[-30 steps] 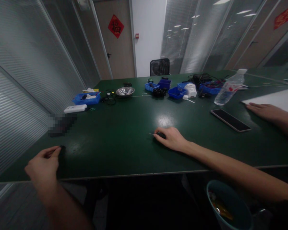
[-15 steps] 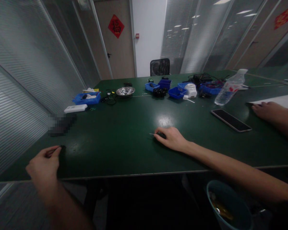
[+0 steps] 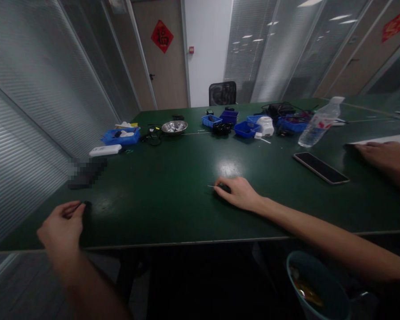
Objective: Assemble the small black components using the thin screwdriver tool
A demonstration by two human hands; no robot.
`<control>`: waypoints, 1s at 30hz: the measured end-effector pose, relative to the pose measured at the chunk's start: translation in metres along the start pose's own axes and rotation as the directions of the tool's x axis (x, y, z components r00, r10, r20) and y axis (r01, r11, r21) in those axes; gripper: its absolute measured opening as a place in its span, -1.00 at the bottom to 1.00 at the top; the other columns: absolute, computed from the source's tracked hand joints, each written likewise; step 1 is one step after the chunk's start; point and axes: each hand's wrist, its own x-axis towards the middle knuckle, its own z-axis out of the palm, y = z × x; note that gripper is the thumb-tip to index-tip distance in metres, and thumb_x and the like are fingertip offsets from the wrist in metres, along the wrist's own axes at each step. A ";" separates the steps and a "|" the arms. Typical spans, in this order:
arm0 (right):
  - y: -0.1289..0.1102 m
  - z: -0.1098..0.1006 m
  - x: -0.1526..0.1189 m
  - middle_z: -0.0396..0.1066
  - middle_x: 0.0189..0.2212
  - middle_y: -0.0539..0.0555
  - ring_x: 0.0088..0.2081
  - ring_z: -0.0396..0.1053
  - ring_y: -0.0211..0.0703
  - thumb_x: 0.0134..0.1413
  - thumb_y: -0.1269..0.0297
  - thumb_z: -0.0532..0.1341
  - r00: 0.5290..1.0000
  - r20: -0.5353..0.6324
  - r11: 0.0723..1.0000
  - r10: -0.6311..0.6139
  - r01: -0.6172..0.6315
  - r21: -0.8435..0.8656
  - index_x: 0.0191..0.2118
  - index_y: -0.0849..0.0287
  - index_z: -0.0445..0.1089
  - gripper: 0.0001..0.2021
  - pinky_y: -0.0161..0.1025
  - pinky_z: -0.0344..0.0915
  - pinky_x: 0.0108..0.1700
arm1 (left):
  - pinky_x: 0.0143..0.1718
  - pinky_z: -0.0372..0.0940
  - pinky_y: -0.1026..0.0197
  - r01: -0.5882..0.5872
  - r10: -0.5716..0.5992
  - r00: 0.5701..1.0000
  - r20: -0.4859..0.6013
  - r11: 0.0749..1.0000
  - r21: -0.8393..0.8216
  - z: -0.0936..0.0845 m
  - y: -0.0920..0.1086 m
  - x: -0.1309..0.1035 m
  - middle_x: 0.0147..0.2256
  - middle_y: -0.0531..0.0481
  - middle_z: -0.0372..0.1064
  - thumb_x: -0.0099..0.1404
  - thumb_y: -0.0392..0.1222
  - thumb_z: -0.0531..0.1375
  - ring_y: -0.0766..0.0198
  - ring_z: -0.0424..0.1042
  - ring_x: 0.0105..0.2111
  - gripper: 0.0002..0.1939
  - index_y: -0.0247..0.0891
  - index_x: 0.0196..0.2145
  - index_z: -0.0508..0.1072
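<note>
My left hand (image 3: 62, 224) is closed in a pinch at the table's left front. A small dark piece (image 3: 86, 203) shows at its fingertips; its kind is too unclear to name. My right hand (image 3: 240, 192) rests on the green table (image 3: 160, 209) near the middle, its fingers wrapped round a small dark-handled screwdriver (image 3: 224, 187). The thin metal shaft points left, close to the tabletop. Most of the handle is hidden in the palm.
A phone (image 3: 320, 167) and a water bottle (image 3: 321, 122) stand to the right, near another person's hand (image 3: 386, 155). Blue trays (image 3: 246, 129), a metal bowl (image 3: 174, 127) and a white device (image 3: 106, 150) lie farther back. Below the edge is a bin (image 3: 320, 284).
My two hands stay almost where they were, the left still pinching and the right still round the screwdriver. The other person's hand at the right has shifted slightly rightward.
</note>
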 end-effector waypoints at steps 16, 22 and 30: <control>0.001 0.000 0.000 0.49 -0.46 0.02 -0.45 0.36 -0.19 0.46 0.04 0.14 1.000 0.008 1.000 0.003 -0.003 0.002 0.00 0.14 0.54 -0.67 -0.24 0.10 -0.34 | 0.09 0.31 -0.05 0.057 -0.057 0.998 -0.006 0.994 0.089 -0.002 0.006 -0.005 -0.04 -0.25 0.59 0.35 0.16 0.23 -0.12 0.54 0.00 -0.48 -0.26 0.07 0.58; 0.000 0.000 0.000 0.46 -0.49 0.01 -0.47 0.35 -0.19 0.45 0.04 0.15 1.000 -0.002 1.000 0.004 -0.004 0.010 -0.01 0.14 0.54 -0.68 -0.24 0.10 -0.35 | 0.12 0.23 -0.26 0.076 -0.080 0.997 0.008 0.968 0.239 -0.003 0.007 -0.006 0.06 -0.39 0.54 0.35 0.33 0.11 -0.37 0.45 0.11 -0.32 -0.27 0.08 0.62; 0.001 0.001 0.000 0.48 -0.47 0.01 -0.45 0.37 -0.18 0.45 0.05 0.16 1.000 -0.001 1.000 0.011 -0.011 -0.007 0.00 0.12 0.54 -0.69 -0.23 0.10 -0.34 | 0.05 0.27 -0.22 0.049 -0.050 0.999 0.000 0.971 0.234 -0.005 0.011 -0.010 0.04 -0.42 0.53 0.35 0.36 0.07 -0.35 0.46 0.06 -0.29 -0.26 0.08 0.62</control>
